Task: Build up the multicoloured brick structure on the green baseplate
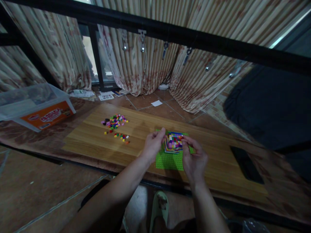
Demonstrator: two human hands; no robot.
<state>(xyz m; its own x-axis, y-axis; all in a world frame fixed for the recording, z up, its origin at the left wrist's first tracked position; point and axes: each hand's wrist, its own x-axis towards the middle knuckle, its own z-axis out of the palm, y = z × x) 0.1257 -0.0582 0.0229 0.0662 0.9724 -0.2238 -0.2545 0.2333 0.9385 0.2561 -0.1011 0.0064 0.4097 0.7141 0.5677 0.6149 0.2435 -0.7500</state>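
A small stepped structure of colourful toy building bricks [174, 142] stands on a green studded baseplate [167, 162]. Just left of the structure is my left hand [153, 144], its fingers curled and thumb pressed near the index finger; whatever it pinches is hidden. On the other side my right hand [195, 157] is closed in a pinch, fingertips at the upper right corner of the structure. Anything between those fingertips is too small to make out. Loose bricks [115, 121] lie in a heap to the left, and a smaller scatter of bricks [121, 137] sits nearer to me.
Everything rests on a wooden board [92, 139] over a cloth-covered table. A clear plastic box [39, 106] with an orange label stands at the far left. Toward the right lies a black phone-like slab [246, 163]. A dark metal bar [155, 19] crosses above, before striped curtains.
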